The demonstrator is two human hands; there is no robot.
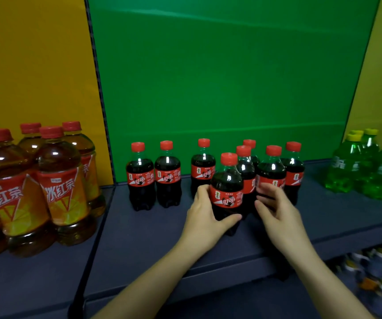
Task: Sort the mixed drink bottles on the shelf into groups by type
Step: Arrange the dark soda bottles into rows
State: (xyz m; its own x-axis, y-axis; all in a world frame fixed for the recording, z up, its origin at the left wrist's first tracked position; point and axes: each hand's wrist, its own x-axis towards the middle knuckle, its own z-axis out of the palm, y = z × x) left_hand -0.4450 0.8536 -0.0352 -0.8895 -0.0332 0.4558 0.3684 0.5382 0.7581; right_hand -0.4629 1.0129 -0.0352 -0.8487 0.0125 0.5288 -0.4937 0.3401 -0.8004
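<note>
Your left hand (205, 211) grips the front dark cola bottle with red cap and red label (226, 180): thumb across its lower front, fingers hidden behind it. The bottle stands upright at mid-shelf. Its base is dark against the dark blue-grey shelf (139, 238), so contact there is hard to make out. Your right hand (277, 210) is loosely spread and holds nothing, just beside that bottle. I cannot tell whether its fingertips touch the cola behind. Seven more matching cola bottles (167, 176) stand before the green back panel (208, 77), and some at the right overlap. Amber iced-tea bottles with red caps and orange labels (61, 180) stand at the left, cut off by the frame edge, count uncertain. Translucent green soda bottles with yellow caps (346, 166) stand at the right, also cut off, labels unreadable. The blurred items below the shelf (369, 272) cannot be identified.
</note>
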